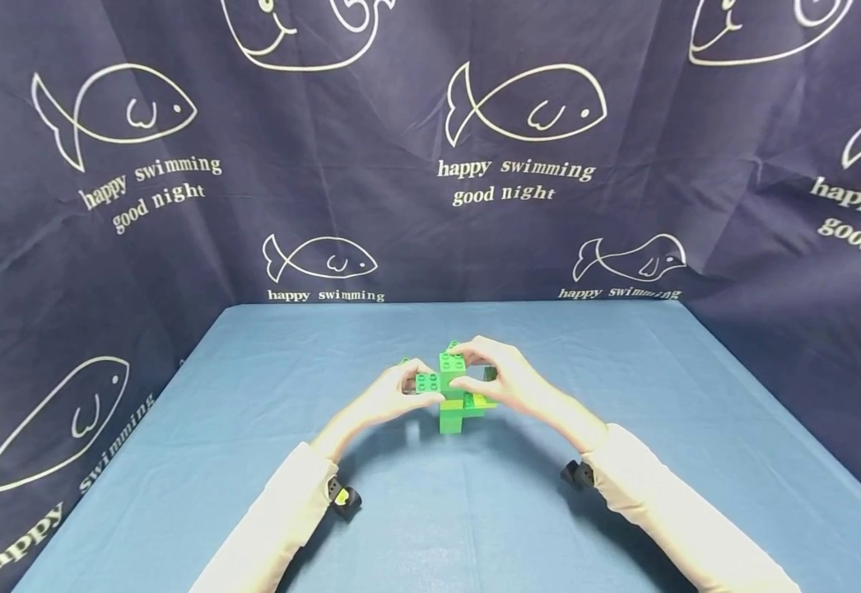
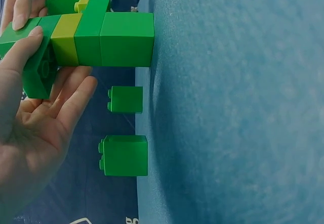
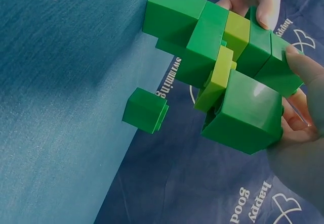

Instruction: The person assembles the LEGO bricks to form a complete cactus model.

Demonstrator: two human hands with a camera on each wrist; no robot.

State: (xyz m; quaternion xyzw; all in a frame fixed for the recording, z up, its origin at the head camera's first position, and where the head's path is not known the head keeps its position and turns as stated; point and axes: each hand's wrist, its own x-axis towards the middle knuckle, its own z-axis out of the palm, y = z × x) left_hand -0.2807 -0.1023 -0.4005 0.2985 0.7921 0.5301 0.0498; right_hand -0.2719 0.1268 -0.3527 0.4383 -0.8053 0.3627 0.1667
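A stacked model of green and yellow-green building bricks (image 1: pixel 450 422) stands upright on the table. My left hand (image 1: pixel 393 395) pinches a green brick (image 1: pixel 427 383) jutting from its left side; in the left wrist view the thumb lies along that brick (image 2: pixel 39 77). Near the top, my right hand (image 1: pixel 508 375) grips the green top brick (image 1: pixel 452 363) between thumb and fingers. A yellow-green piece (image 3: pixel 217 80) and a larger green block (image 3: pixel 248 114) stick out on the right side, under the right hand. Some of the fingers are hidden behind the bricks.
Two loose green bricks, a smaller one (image 2: pixel 126 99) and a larger one (image 2: pixel 125 155), stand apart from the model in the left wrist view. Another loose green brick (image 3: pixel 145 110) shows in the right wrist view. A dark fish-print curtain (image 1: pixel 401 198) borders the blue tabletop (image 1: pixel 430 527).
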